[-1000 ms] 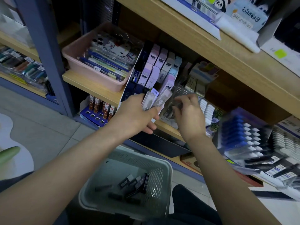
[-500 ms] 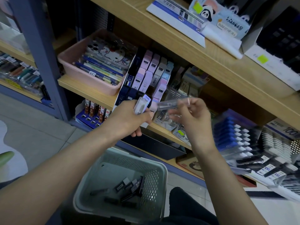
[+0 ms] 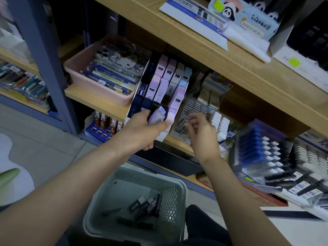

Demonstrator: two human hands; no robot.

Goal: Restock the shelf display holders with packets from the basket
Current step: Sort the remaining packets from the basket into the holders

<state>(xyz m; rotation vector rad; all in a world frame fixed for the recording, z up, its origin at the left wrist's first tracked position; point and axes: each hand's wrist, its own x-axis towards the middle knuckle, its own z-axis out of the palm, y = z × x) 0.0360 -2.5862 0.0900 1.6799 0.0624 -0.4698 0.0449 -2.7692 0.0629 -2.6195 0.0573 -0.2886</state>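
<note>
Our left hand [image 3: 142,129] clamps fingers on packets [image 3: 157,115] low on the display holder [image 3: 161,137]; our right hand [image 3: 202,133] hovers beside, fingers loosely apart; dark packets [image 3: 149,205] lie in the basket [image 3: 150,172] below.

Right hand [image 3: 202,134] now empty with fingers loosely curled, the clear packet it pinched half a second ago gone from it, left hand [image 3: 142,132] moved its packets [image 3: 157,116] up against the display holder [image 3: 161,136].
</note>
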